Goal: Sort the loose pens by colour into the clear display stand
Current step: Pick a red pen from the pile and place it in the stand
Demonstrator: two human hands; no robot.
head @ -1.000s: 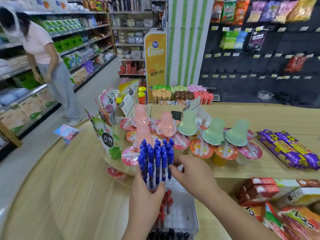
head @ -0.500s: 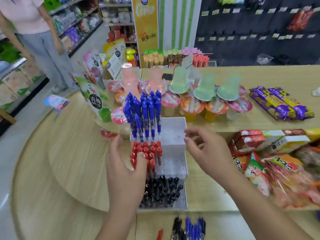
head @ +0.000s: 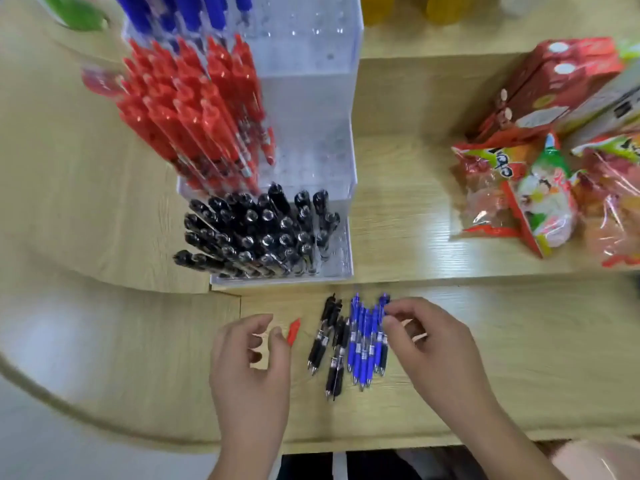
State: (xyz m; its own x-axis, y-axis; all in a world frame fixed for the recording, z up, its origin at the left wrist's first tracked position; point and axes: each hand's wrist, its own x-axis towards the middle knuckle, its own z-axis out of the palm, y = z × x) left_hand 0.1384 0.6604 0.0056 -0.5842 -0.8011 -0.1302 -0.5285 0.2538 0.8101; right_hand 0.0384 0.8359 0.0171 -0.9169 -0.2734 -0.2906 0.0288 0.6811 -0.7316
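Observation:
The clear display stand [head: 311, 116] sits on the wooden counter. It holds blue pens [head: 187, 12] at the back, red pens [head: 194, 109] in the middle and black pens [head: 263, 233] in front. On the lower shelf lie loose black pens [head: 329, 341], loose blue pens [head: 363, 344] and one red pen [head: 294, 329]. My left hand [head: 249, 372] hovers with loosely curled fingers; its thumb hides the red pen's lower part. My right hand [head: 429, 344] pinches the top of the rightmost loose blue pen.
Snack bags [head: 519, 192] and red boxes [head: 554, 74] crowd the counter's right side. A green packet [head: 79, 12] shows at the top left. The lower wooden shelf [head: 519, 368] stretches right of the loose pens, and the floor lies to the left.
My head has tilted down from the stand to the lower shelf. Both hands left the stand's sides and dropped to the loose pens, and my right hand's fingertips closed on a blue pen.

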